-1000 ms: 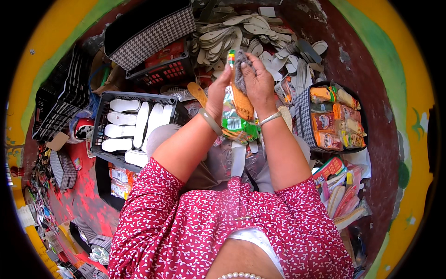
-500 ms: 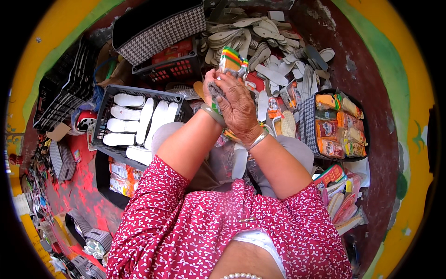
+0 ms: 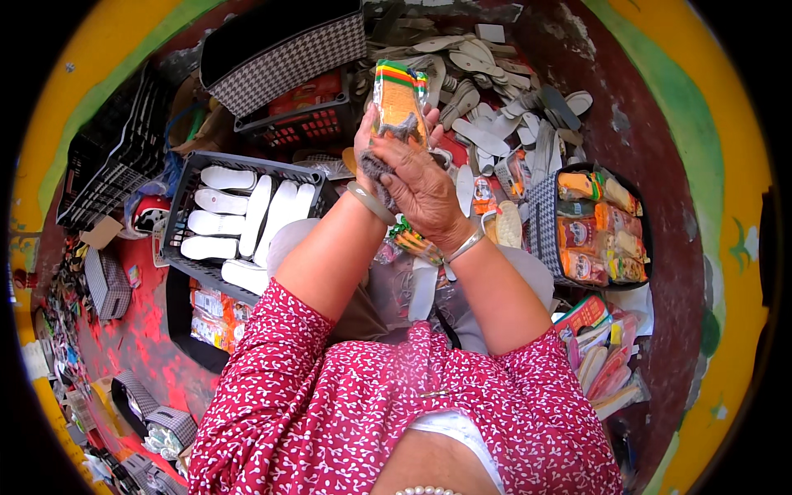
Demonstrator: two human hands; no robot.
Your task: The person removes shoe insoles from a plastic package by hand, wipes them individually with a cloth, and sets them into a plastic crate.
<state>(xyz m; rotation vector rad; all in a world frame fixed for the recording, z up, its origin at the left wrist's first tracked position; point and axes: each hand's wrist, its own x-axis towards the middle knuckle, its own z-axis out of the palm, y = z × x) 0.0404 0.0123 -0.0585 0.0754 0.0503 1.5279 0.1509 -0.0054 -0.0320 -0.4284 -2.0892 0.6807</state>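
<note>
In front of me, my left hand [image 3: 365, 137] is wrapped round a clear plastic packet [image 3: 398, 92] from behind. The packet has a green, yellow and red striped top and holds an orange insole-like piece. A grey fuzzy cloth [image 3: 375, 167] is bunched under my right hand [image 3: 425, 188], whose fingers press it against the packet's lower part and my left palm. Below my hands, another bright packet [image 3: 415, 241] with green and orange parts lies over my lap. A white insole [image 3: 424, 290] rests between my legs.
A dark plastic crate [image 3: 210, 271] on the left holds several white insoles. A checked fabric bin [image 3: 544, 219] on the right is filled with orange packets. Loose insoles [image 3: 474, 62] are heaped at the back. Bagged insoles [image 3: 606, 363] lie at lower right.
The packet has risen slightly and turned more face-on, so more of its orange front shows. My right hand and the cloth have slid lower on it.
</note>
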